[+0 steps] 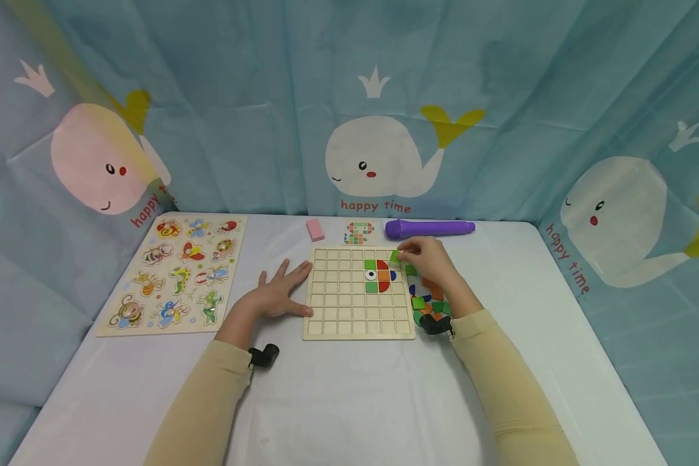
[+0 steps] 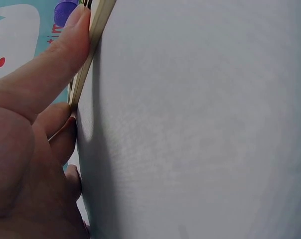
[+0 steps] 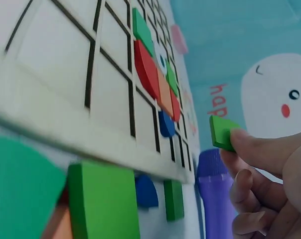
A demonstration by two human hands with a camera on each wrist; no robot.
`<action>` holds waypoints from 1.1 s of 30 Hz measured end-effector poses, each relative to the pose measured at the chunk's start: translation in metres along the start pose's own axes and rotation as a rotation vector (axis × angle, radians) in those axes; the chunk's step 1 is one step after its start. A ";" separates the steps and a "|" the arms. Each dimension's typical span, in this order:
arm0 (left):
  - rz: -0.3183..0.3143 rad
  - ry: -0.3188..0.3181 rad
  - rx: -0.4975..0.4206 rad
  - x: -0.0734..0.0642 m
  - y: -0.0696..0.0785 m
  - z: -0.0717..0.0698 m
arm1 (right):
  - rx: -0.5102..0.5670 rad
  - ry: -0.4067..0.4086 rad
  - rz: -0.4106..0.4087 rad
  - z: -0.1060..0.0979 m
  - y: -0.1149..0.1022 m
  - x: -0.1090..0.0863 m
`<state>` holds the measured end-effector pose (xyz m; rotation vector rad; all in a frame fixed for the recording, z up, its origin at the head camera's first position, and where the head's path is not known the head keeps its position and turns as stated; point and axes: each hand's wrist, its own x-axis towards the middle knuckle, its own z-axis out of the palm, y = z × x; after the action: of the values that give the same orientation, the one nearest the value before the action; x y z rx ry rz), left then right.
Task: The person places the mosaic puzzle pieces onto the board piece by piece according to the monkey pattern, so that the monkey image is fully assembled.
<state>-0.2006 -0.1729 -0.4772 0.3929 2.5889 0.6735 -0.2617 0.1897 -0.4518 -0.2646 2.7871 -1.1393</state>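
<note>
A wooden grid board (image 1: 339, 316) lies mid-table. Set into its upper right cells are green pieces, red curved pieces (image 3: 146, 72), an orange square (image 1: 383, 276), a white eye tile (image 1: 371, 276) and a blue half-round (image 3: 166, 124). My left hand (image 1: 275, 294) is spread at the board's left side, thumb and fingertips touching its edge. Between thumb and finger, my right hand (image 1: 430, 259) pinches a green tile (image 3: 221, 132), held over the board's upper right corner. In the right wrist view the other fingers are curled beneath it.
Loose coloured pieces (image 1: 437, 307) are heaped along the board's right side, partly under my right forearm. Behind the board are a pink block (image 1: 314, 230), a pattern card (image 1: 358, 232) and a purple microphone-shaped stick (image 1: 431, 228). An insect puzzle board (image 1: 175, 275) lies at left.
</note>
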 end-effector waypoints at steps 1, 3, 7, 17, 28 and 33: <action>-0.001 -0.001 0.001 0.000 0.000 0.000 | 0.007 0.002 -0.006 0.002 -0.002 0.001; -0.005 -0.004 0.003 0.000 -0.001 0.000 | 0.017 -0.002 -0.017 0.005 -0.004 0.003; -0.013 -0.009 0.008 0.000 -0.002 -0.001 | 0.048 -0.016 -0.015 0.013 -0.007 0.007; -0.003 -0.009 -0.007 0.001 -0.001 -0.001 | 0.116 -0.062 -0.005 0.030 -0.014 0.015; 0.005 -0.009 -0.017 0.000 0.002 -0.001 | 0.102 -0.068 -0.053 0.047 -0.026 0.021; -0.001 -0.009 -0.014 0.001 0.003 -0.002 | 0.068 -0.068 -0.081 0.052 -0.032 0.024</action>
<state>-0.2017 -0.1712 -0.4743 0.3896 2.5747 0.6877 -0.2721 0.1266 -0.4675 -0.4056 2.6952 -1.2164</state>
